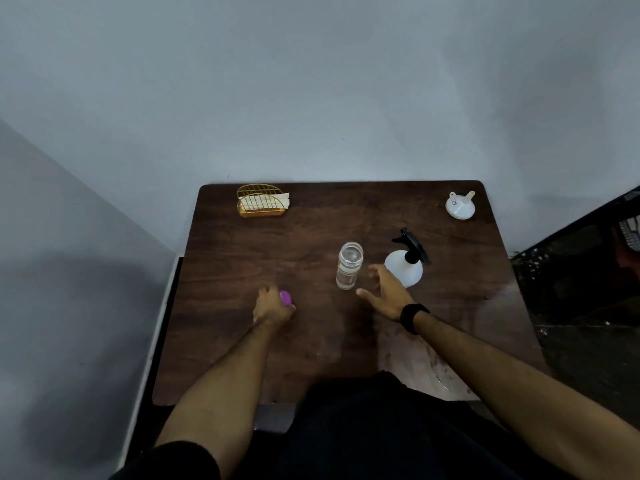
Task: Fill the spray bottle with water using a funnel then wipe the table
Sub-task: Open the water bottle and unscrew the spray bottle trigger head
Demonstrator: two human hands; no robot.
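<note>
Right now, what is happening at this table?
A person stands at a dark wooden table. The left hand grips a purple cap, and the open right hand hangs between the uncapped water bottle and the spray bottle. The sprayer head is on. The funnel lies untouched at the far right corner.

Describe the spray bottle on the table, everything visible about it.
The spray bottle has a rounded, translucent white body that looks like plastic and a black trigger head, still attached, with its nozzle pointing to the left of the picture. It stands upright on the dark wooden table, to the right of the clear water bottle and apart from it. The open right hand overlaps its lower left side; contact cannot be told. Its fill level is not discernible.
</note>
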